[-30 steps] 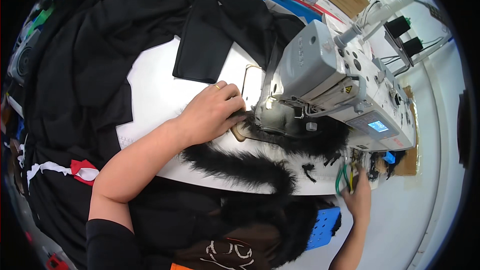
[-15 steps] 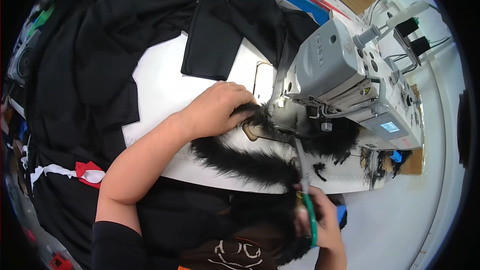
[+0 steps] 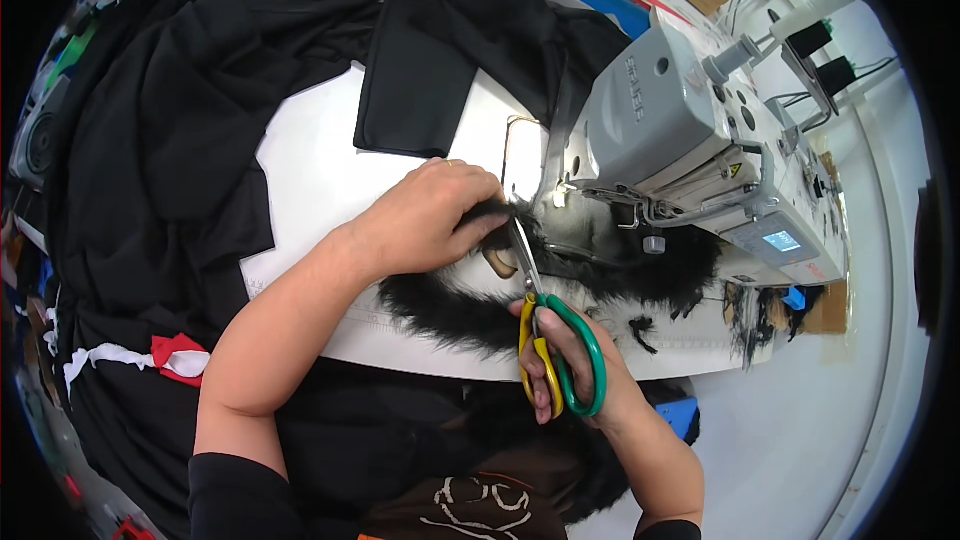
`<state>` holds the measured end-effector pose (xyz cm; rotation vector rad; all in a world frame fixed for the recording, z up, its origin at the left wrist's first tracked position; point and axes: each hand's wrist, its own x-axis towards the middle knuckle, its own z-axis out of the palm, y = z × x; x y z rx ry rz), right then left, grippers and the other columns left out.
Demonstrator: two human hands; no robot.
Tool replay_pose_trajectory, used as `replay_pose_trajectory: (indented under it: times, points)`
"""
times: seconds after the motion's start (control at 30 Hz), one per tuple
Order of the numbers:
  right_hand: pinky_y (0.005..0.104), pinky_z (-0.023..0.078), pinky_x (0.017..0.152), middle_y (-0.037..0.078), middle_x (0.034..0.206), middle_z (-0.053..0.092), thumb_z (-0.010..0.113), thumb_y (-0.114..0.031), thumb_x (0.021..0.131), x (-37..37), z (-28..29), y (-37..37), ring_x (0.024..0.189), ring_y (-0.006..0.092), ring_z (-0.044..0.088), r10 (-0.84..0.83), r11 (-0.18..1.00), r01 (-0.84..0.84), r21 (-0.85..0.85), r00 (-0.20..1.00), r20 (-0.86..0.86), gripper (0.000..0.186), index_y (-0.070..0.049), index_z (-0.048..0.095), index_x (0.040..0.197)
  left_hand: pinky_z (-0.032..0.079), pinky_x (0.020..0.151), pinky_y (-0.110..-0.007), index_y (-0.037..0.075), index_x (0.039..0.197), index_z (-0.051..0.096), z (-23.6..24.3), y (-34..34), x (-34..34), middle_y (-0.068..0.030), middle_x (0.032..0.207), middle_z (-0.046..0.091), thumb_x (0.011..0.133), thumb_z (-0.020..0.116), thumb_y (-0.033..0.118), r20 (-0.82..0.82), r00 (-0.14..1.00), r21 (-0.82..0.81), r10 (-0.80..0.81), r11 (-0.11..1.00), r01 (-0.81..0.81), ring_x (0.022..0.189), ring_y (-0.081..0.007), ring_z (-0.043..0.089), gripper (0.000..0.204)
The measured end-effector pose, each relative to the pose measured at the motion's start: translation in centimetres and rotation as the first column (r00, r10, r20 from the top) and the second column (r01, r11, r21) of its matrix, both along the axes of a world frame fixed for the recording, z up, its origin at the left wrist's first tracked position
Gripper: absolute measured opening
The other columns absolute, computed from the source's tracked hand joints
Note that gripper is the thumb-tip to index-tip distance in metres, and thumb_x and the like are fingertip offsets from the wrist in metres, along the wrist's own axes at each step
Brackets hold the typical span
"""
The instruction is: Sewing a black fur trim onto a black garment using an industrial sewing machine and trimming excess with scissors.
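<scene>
Black cloth (image 3: 190, 120): spreading in folds over the white tabletop (image 3: 320, 150), covering its far edge.
Red-and-white scrap (image 3: 180, 358): lying on the cloth.
Left hand (image 3: 430, 215): pinching black fur (image 3: 440, 315) between thumb and fingers.
Black fur: curving below this hand across the tabletop.
Scissors (image 3: 534, 280): pointing into the fur beside the left fingertips.
Right hand (image 3: 575, 355): closing around the yellow and green handles, hiding part of the lower fur.
Blue piece (image 3: 679, 418): showing beyond the right forearm.
Sewing machine (image 3: 650, 110): standing close by, crowding the right side.

Shaggy fur strip (image 3: 440, 315), glossy plastic scissor handles (image 3: 598, 365), smooth metal blades (image 3: 526, 258), matt cloth (image 3: 190, 140)
</scene>
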<state>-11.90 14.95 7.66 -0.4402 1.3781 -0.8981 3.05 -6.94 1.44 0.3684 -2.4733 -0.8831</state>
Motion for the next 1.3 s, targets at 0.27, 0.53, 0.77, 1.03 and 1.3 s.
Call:
replay_pose_trajectory:
  times: [0.27, 0.53, 0.77, 1.03, 1.3]
  points:
    - [0.0288, 0.051, 0.045, 0.003, 0.078, 0.053, 0.061, -0.043, 0.112, -0.4, 0.1, -0.8, 0.054, 0.0126, 0.058, 0.062, 0.998, -0.062, 0.001, 0.996, -0.065, 0.056, 0.003, 0.055, 0.143, 0.054, 0.085, -0.049, -0.001, 0.098, 0.072, 0.4, -0.2, -0.1, -0.0191, 0.092, 0.072, 0.095, 0.075, 0.012, -0.006, 1.0, 0.02, 0.005, 1.0, -0.005, 0.092, -0.0412, 0.069, 0.014]
    - [0.028, 0.05, 0.045, 0.001, 0.074, 0.053, 0.065, -0.042, 0.11, -0.7, -0.4, 1.2, 0.052, 0.0113, 0.057, 0.026, 0.997, -0.031, -0.069, 0.997, -0.071, 0.054, 0.001, 0.059, 0.142, 0.055, 0.079, -0.04, -0.001, 0.104, 0.073, 1.0, -0.1, 0.0, -0.0163, 0.091, 0.074, 0.1, 0.075, 0.014, 0.061, 0.998, 0.156, 0.013, 0.988, -0.023, 0.084, -0.029, 0.071, 0.016]
    - [0.0267, 0.05, 0.045, 0.002, 0.075, 0.06, 0.07, -0.034, 0.107, -4.6, 1.0, 10.5, 0.052, 0.0103, 0.057, 0.09, 0.996, -0.091, -0.02, 0.994, -0.061, 0.044, -0.005, 0.065, 0.141, 0.051, 0.088, -0.023, 0.003, 0.127, 0.07, -1.3, -1.2, 1.0, 0.0025, 0.106, 0.072, 0.107, 0.073, 0.019, -0.133, 0.926, 0.662, 0.354, 0.727, -0.183, 0.095, -0.0049, 0.062, 0.026]
    - [0.0333, 0.058, 0.07, 0.01, 0.087, 0.075, 0.078, -0.022, 0.101, -12.8, -2.0, 19.7, 0.075, 0.0165, 0.071, -0.265, 0.957, 0.011, -0.29, 0.442, -0.857, 0.043, 0.004, 0.065, 0.132, 0.042, 0.06, -0.022, 0.003, 0.119, 0.071, -1.0, 0.7, 3.7, 0.0005, 0.089, 0.067, 0.106, 0.075, 0.024, -0.075, 0.878, 0.758, 0.473, 0.599, -0.258, 0.066, -0.007, 0.054, 0.024]
    - [0.0538, 0.056, 0.091, 0.03, 0.103, 0.075, 0.076, -0.029, 0.089, -15.5, -0.8, 16.9, 0.1, 0.0511, 0.071, -0.105, 0.988, 0.122, -0.091, 0.113, -0.988, 0.05, -0.002, 0.07, 0.131, 0.047, 0.059, -0.023, 0.003, 0.125, 0.07, 3.9, 7.0, 4.4, -0.0029, 0.09, 0.07, 0.111, 0.067, 0.023, 0.034, 0.915, 0.722, 0.401, 0.624, -0.3, 0.064, -0.0079, 0.059, 0.025]
